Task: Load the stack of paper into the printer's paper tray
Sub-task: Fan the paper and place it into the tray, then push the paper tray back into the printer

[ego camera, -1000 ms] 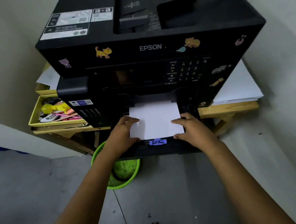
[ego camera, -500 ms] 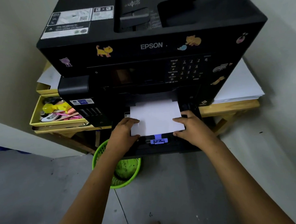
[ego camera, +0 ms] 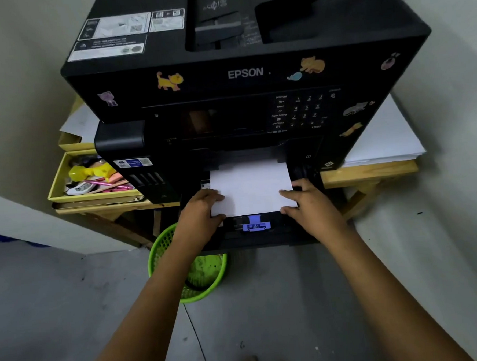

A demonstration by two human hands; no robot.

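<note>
- Head view, progress: we judge the job well along. The paper stack (ego camera: 251,189) already lies flat in the pulled-out paper tray (ego camera: 304,232) at the front of the printer (ego camera: 249,73), its far edge tucked under the printer's body.
- What we think is left: the near edge of the stack stops just short of the blue guide (ego camera: 256,225), with a thin dark gap between them, so we would expect the stack to be squared, the guide brought up against it and the tray pushed home. We cannot tell whether the stack sits fully against the back.
- Hands: our left hand (ego camera: 203,210) clamps the stack's near left corner, fingers on top and thumb curled at the near edge. Our right hand (ego camera: 308,201) does the same at the near right corner, fingers laid on the sheet.
- Where the paper lies: between the two hands, touching both; from the left hand it is at 3 o'clock, from the right hand at 9 o'clock.
- Surroundings: the printer stands on a wooden surface (ego camera: 370,171). A second pile of white sheets (ego camera: 388,140) lies at 3 o'clock of the printer, and a green basket (ego camera: 181,267) sits on the floor at 7 o'clock of the tray.
</note>
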